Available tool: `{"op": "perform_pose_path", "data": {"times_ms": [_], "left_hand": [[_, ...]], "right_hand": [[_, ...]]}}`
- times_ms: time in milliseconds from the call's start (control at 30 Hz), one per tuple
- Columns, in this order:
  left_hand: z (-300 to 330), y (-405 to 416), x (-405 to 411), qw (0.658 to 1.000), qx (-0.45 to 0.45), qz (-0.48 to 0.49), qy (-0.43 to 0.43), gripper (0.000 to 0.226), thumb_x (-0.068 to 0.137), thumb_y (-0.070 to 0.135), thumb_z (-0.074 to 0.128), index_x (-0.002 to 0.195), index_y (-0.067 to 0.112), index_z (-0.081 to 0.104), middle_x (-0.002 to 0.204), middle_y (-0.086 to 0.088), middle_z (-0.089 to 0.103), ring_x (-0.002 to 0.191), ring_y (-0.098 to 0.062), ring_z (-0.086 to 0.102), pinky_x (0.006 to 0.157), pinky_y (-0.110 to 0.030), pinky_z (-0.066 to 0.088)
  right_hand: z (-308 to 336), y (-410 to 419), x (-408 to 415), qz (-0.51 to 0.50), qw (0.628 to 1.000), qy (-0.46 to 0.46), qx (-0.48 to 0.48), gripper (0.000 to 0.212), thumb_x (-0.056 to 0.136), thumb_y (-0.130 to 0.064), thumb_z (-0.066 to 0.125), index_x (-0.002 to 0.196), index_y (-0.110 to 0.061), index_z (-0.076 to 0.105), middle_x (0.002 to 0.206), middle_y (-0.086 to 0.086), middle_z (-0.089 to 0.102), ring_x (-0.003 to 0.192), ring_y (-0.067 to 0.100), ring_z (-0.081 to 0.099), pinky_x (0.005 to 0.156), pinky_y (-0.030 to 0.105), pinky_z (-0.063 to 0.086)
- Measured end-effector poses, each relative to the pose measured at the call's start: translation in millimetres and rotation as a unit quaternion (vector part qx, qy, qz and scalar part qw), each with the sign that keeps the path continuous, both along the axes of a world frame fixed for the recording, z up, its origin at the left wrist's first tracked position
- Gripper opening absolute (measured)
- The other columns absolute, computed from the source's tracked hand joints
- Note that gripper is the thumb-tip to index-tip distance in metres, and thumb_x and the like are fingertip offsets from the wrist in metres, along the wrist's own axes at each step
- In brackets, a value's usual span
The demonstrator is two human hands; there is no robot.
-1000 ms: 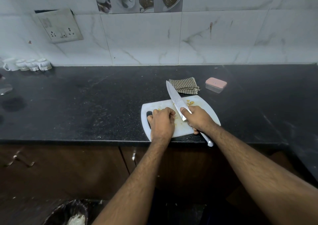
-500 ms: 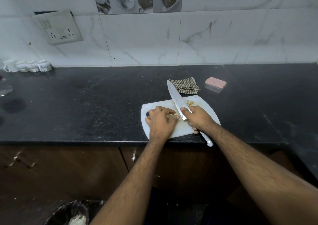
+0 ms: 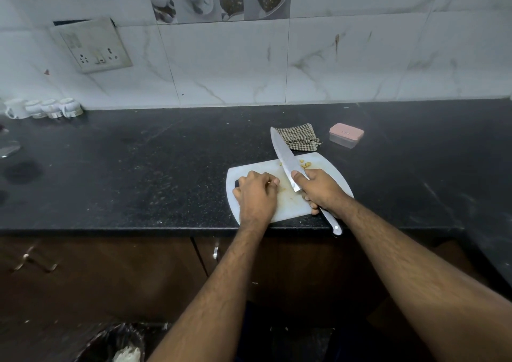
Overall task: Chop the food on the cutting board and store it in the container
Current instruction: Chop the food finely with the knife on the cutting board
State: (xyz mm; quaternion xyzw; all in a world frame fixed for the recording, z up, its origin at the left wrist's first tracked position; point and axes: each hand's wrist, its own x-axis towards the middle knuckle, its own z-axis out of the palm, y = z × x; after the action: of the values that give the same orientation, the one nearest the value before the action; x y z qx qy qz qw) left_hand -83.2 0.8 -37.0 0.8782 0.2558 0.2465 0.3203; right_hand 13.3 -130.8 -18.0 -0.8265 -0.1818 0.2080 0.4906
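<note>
On the cutting board [image 3: 327, 167], the knife [image 3: 285, 159] has shifted a little since a second ago: its blade now sits slightly further from the left hand [image 3: 256, 192], tip raised toward the board's far edge. The left hand has slid a touch toward the board's left side, fingers curled over something small — what it pins is hidden beneath the knuckles, so whether it actually grips food cannot be told. The right hand [image 3: 321, 189] is wrapped round the knife handle, forefinger stretched along the blade's spine. This looks like one stroke of a chopping rhythm rather than a new step; cutting seems to be under way, not finished.

A few yellowish bits of food [image 3: 306, 165] lie on the board just right of the blade, near the far edge. The container [image 3: 346, 135], pink lid on, stands beyond the board to the right, apart from it — the lid must come off before anything goes in.

A folded checked cloth [image 3: 300, 140] lies just behind the board, with the knife tip in front of it. Small white cups [image 3: 47, 108] stand far to the board's left against the wall. Nothing blocks the way from board to container.
</note>
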Motion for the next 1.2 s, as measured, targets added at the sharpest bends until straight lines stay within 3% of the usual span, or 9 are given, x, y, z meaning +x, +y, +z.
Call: {"op": "perform_pose_path", "data": {"times_ms": [133, 333, 467, 600, 800, 1067, 1200], "left_hand": [[0.8, -2.8, 2.8, 0.998, 0.034, 0.004, 0.055, 0.016, 0.093, 0.044, 0.069, 0.105, 0.034, 0.072, 0.114, 0.009, 0.048, 0.110, -0.011, 0.034, 0.104, -0.037, 0.028], [-0.8, -4.4, 3.1, 0.998, 0.036, 0.048, 0.030, 0.008, 0.097, 0.028, 0.064, 0.102, 0.024, 0.070, 0.119, 0.004, 0.051, 0.113, -0.016, 0.039, 0.095, -0.030, 0.025], [-0.8, -4.8, 1.7, 0.998, 0.052, 0.023, 0.021, 0.013, 0.101, 0.027, 0.059, 0.109, 0.026, 0.069, 0.119, 0.005, 0.056, 0.111, -0.015, 0.040, 0.094, -0.032, 0.028], [0.4, -5.9, 1.6, 0.997, 0.072, -0.001, 0.039, 0.022, 0.101, 0.041, 0.057, 0.109, 0.026, 0.071, 0.118, 0.004, 0.054, 0.111, -0.015, 0.037, 0.096, -0.036, 0.029], [10.6, -22.8, 18.3, 0.983, 0.146, -0.052, 0.094, 0.029, 0.098, 0.042, 0.062, 0.121, 0.027, 0.071, 0.126, 0.000, 0.050, 0.119, -0.022, 0.037, 0.101, -0.042, 0.032], [11.8, -27.4, 40.1, 0.994, 0.064, -0.029, 0.081, 0.016, 0.096, 0.029, 0.066, 0.107, 0.026, 0.077, 0.120, 0.000, 0.060, 0.119, -0.024, 0.042, 0.109, -0.052, 0.032], [10.6, -28.0, 37.1, 0.995, 0.062, -0.020, 0.072, 0.012, 0.096, 0.029, 0.068, 0.102, 0.025, 0.077, 0.116, 0.002, 0.061, 0.117, -0.022, 0.043, 0.104, -0.047, 0.033]], "right_hand": [[-2.8, -2.1, 4.5, -0.018, 0.999, 0.032, 0.026, 0.041, 0.100, -0.052, 0.052, 0.123, -0.019, 0.057, 0.056, -0.001, 0.052, 0.039, 0.009, 0.043, 0.041, 0.027, 0.046], [-2.2, -5.8, 6.2, -0.023, 0.996, 0.065, 0.060, 0.055, 0.100, -0.050, 0.055, 0.138, -0.012, 0.050, 0.055, -0.002, 0.048, 0.040, 0.007, 0.040, 0.041, 0.027, 0.047], [1.7, -11.2, 0.9, -0.041, 0.990, 0.071, 0.115, 0.039, 0.102, -0.047, 0.052, 0.117, -0.012, 0.059, 0.055, -0.001, 0.045, 0.041, 0.010, 0.036, 0.040, 0.027, 0.044], [4.4, -17.9, -2.2, -0.058, 0.982, 0.082, 0.160, 0.031, 0.103, -0.047, 0.050, 0.099, -0.016, 0.056, 0.056, 0.001, 0.044, 0.042, 0.012, 0.034, 0.039, 0.026, 0.037], [7.8, -17.9, -2.3, -0.014, 0.988, 0.078, 0.134, 0.028, 0.103, -0.044, 0.051, 0.099, -0.019, 0.064, 0.055, 0.002, 0.045, 0.041, 0.012, 0.035, 0.039, 0.024, 0.037], [4.8, -18.6, 1.2, -0.022, 0.988, 0.065, 0.138, 0.028, 0.102, -0.045, 0.052, 0.098, -0.020, 0.063, 0.055, 0.001, 0.047, 0.041, 0.011, 0.038, 0.039, 0.025, 0.039], [3.8, -17.2, 2.3, -0.011, 0.989, 0.065, 0.134, 0.025, 0.102, -0.046, 0.053, 0.093, -0.024, 0.061, 0.055, 0.002, 0.047, 0.040, 0.011, 0.037, 0.039, 0.025, 0.039]]}}
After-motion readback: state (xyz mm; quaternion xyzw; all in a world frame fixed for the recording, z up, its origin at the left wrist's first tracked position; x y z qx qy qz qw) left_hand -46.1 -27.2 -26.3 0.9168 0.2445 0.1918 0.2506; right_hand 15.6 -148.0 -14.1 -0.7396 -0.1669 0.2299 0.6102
